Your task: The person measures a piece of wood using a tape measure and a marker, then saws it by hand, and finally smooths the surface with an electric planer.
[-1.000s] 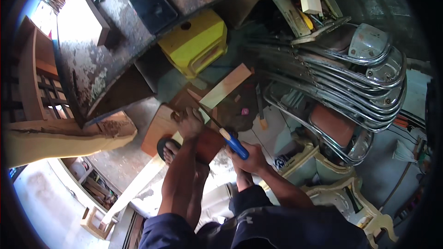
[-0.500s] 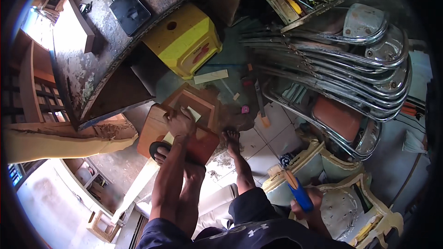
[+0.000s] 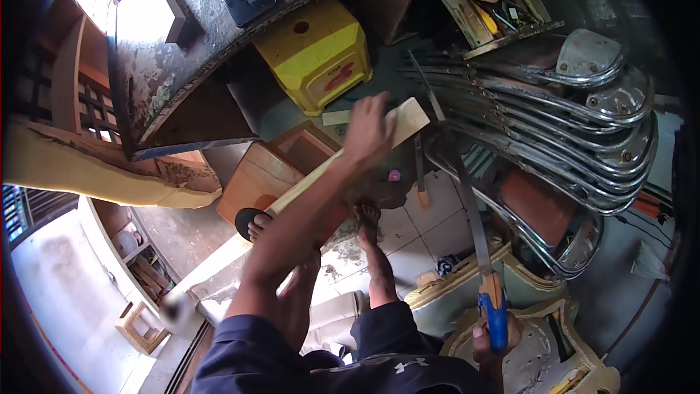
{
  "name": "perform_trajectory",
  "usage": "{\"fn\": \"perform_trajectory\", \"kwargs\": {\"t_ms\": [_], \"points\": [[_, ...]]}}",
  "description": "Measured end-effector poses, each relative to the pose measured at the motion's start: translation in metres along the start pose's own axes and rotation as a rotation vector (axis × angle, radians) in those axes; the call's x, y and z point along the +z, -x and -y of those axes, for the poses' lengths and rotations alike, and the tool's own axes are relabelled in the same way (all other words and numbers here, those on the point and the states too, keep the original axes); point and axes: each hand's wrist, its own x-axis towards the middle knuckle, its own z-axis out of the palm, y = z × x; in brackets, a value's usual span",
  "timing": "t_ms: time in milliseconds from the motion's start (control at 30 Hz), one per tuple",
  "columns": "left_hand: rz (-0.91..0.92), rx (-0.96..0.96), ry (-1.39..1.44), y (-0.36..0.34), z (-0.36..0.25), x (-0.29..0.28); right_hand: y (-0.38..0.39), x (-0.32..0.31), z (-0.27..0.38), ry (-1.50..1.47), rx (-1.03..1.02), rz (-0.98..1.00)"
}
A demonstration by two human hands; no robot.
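Observation:
My left hand (image 3: 368,135) grips a long pale wooden board (image 3: 407,122), which runs diagonally down to the lower left beneath my forearm. My right hand (image 3: 496,335) holds the blue-and-wood handle of a handsaw (image 3: 467,190); the long blade points away from me, right of the board's end. Under the board sit a brown wooden box (image 3: 306,147) and a wooden panel (image 3: 255,175). My left foot, in a black sandal, rests on the panel; my bare right foot is on the tiled floor (image 3: 415,241).
A worn workbench (image 3: 197,14) has a yellow plastic stool (image 3: 306,58) beneath it. Stacked metal chairs (image 3: 554,124) stand at the right, below a crate of tools (image 3: 488,7). A carved chair frame (image 3: 569,343) lies lower right; an unfinished beam (image 3: 109,175) juts in from the left.
My left hand has moved up and right with the board, uncovering more of it. My right hand and saw first pulled back down-right from the board; now the blade stands out along the board's right.

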Motion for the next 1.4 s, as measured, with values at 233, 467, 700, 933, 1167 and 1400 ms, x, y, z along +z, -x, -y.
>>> {"fn": "perform_trajectory", "kwargs": {"t_ms": [233,467,700,933,1167,1400], "points": [[-0.16,-0.12,0.026,0.08,0.022,-0.071,0.001,0.009,0.006,-0.095,-0.067,0.108],[-0.245,-0.258,-0.334,0.136,0.094,-0.078,0.001,0.015,0.006,-0.242,-0.158,0.158],[-0.287,-0.28,-0.521,0.125,0.121,-0.046,-0.014,0.064,0.029,-0.19,0.012,0.313],[-0.127,-0.258,-0.481,0.119,0.125,-0.035,-0.034,0.096,0.041,-0.275,0.003,0.424],[0.079,-0.243,-0.445,0.119,0.126,-0.047,-0.053,0.106,0.053,-0.209,0.054,0.496],[0.125,-0.282,-0.456,0.116,0.123,-0.051,-0.063,0.107,0.053,-0.208,0.033,0.523]]}}
